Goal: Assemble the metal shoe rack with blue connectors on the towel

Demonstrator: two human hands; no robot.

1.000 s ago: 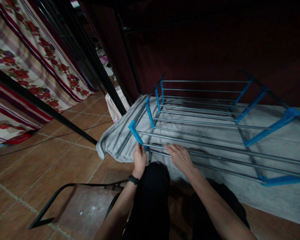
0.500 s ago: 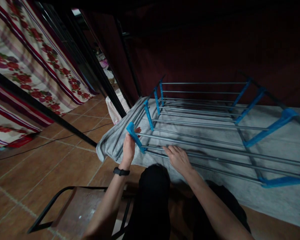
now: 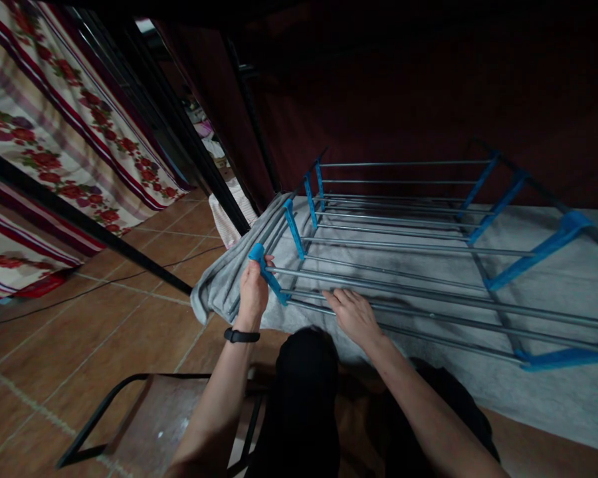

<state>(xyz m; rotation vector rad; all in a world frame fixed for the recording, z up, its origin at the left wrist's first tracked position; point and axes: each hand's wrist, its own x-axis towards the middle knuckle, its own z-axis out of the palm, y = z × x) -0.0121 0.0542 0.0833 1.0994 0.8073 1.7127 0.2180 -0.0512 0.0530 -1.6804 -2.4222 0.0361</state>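
Observation:
A shoe rack point(image 3: 403, 285) of grey metal rods and blue plastic end brackets lies on a light grey blanket point(image 3: 543, 392). My left hand point(image 3: 254, 289), with a black band at the wrist, is closed around the blue bracket point(image 3: 273, 279) at the rack's near left corner. Part of its fingers shows behind that bracket. To the right, my right hand point(image 3: 353, 315) is curled over the near rods close to the same bracket, its thumb side toward the left. The undersides of its fingers are hidden.
A metal-framed chair point(image 3: 149, 418) stands at lower left on the tiled floor point(image 3: 114, 325). A dark bed post point(image 3: 214, 172) rises left of the blanket, and a slanted dark bar point(image 3: 90, 226) crosses the left side. Beyond hangs a floral curtain point(image 3: 54, 133). A thin cable point(image 3: 104, 283) runs across the tiles.
My left hand has shifted slightly left and its fingers have closed more around the blue bracket. My right hand keeps its place on the rods.

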